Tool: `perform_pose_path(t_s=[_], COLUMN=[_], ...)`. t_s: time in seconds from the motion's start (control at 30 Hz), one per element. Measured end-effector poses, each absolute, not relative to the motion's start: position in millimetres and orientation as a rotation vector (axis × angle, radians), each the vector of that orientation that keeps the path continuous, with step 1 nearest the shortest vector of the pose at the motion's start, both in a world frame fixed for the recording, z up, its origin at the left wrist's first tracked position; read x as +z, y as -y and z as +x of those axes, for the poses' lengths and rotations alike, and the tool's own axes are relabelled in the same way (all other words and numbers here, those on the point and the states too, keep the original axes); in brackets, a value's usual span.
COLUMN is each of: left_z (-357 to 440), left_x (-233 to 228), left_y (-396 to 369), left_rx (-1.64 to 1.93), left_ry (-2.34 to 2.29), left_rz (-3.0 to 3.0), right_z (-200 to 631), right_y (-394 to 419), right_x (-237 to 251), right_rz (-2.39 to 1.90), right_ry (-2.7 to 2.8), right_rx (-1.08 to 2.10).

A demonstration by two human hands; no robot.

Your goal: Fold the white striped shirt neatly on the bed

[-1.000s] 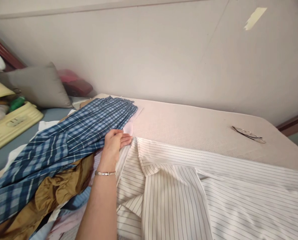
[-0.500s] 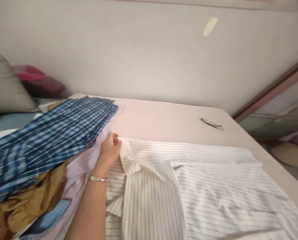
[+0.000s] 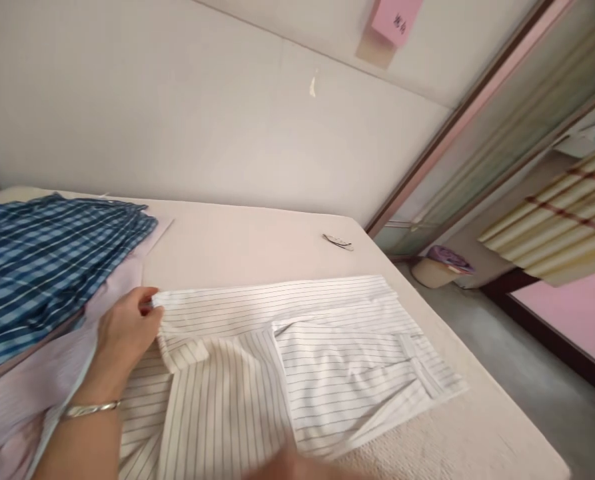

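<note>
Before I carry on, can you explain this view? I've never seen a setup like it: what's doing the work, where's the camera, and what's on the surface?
There's no machine: a person works bare-handed, seen from a camera on their head, looking forward and down. The left hand has its grip on the far left corner of the striped cloth. The blur at the bottom edge is probably the right hand; its hold is unclear. On the pale surface also lie checked cloth, at left, and glasses, beyond the stripes.

Bears, on the cream-covered bed (image 3: 237,233), a striped garment (image 3: 222,393) spread out; left of the garment, plaid and lilac clothes (image 3: 67,247); beyond its far edge, eyeglasses (image 3: 338,243).
</note>
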State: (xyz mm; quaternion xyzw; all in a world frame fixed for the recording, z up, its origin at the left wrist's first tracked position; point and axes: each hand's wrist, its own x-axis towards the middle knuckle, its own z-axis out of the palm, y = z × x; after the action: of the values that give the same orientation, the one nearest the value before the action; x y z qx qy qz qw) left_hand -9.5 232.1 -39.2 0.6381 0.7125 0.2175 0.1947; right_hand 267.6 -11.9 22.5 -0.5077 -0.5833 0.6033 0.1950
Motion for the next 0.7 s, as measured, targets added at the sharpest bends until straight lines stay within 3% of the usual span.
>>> perform_pose_path(t_s=[0.1,0.2,0.27,0.4,0.7], left_z=[-11.0,-11.6,-11.8,-12.6,-13.5], left_x=[-39.2,-40.5,-42.8,-49.2,-46.5], left_y=[-233.9,-234.3,-235.1,-238.2,-235.9], left_rx=[0.559,0.517,0.499,0.487,0.535], left_ry=[-2.024,-2.035,-2.027,-2.041,-2.119], left_rz=[1.771,1.785,1.794,1.79,1.756], right_z=[331.3,414.9,463.8,516.4,543.2], right_y=[-22.4,-48.1,-56.3,-64.8,-75.9], right_x=[11.6,-6.8,-18.8,-33.7,-55.0], right_rz=[-1.621,-1.896,-1.908,-1.799,-1.781], right_ry=[1.4,0.726,0.414,0.31,0.345], right_rx=[1.379,0.744,0.543,0.483,0.429])
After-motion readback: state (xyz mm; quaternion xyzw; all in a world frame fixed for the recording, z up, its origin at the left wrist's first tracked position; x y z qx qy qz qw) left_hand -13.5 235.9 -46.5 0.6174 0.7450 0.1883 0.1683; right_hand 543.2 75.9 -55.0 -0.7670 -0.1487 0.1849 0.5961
